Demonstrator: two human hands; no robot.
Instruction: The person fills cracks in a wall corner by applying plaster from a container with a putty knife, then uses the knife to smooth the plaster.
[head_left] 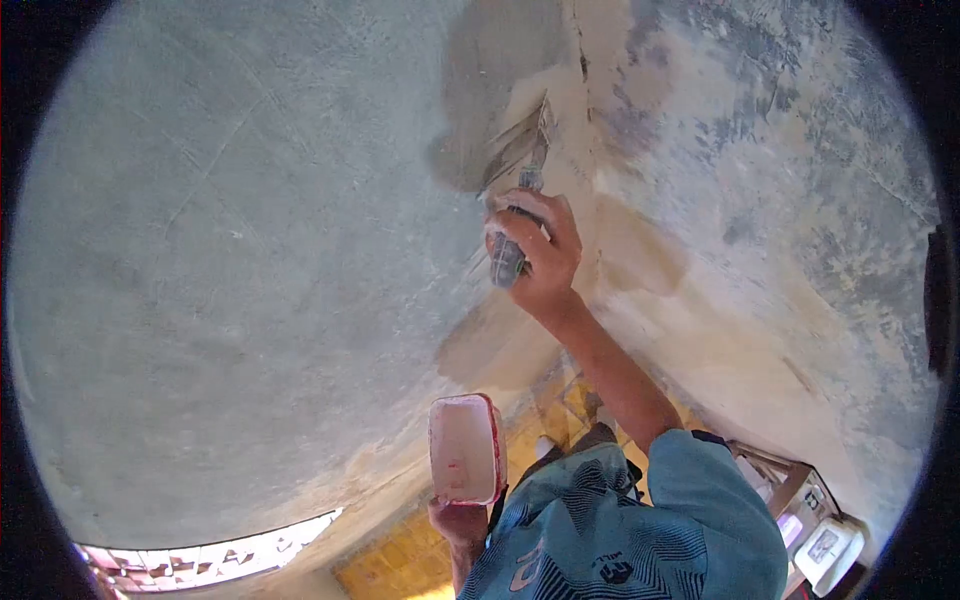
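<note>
Wall: grey rendered surface that fills most of the view. It is scratched on the left and mottled with pale and dark staining on the right.

Filler patch: a darker, damp-looking area near the top centre, with a paler smeared band beside it.

Floor: yellow tiling is visible at the bottom, below the wall.

Shirt: blue and patterned, at the lower edge. The right arm reaches from it up to the wall.

Tub: pink-rimmed with a pale interior, held well below the work area. Its open face is turned towards the viewer and its long side runs up and down.

Left hand: closed around the bottom end of the tub, supporting it from beneath.

Right hand: fingers wrapped firmly round the handle of the putty knife.

Putty knife, position: against the wall at the lower right edge of the filler patch. Its long axis runs nearly upright in the view, leaning slightly right at the top. The blade points up and away from the hand, and the handle end points down. The blade appears to lie against the surface, but contact along its full edge cannot be confirmed.
</note>
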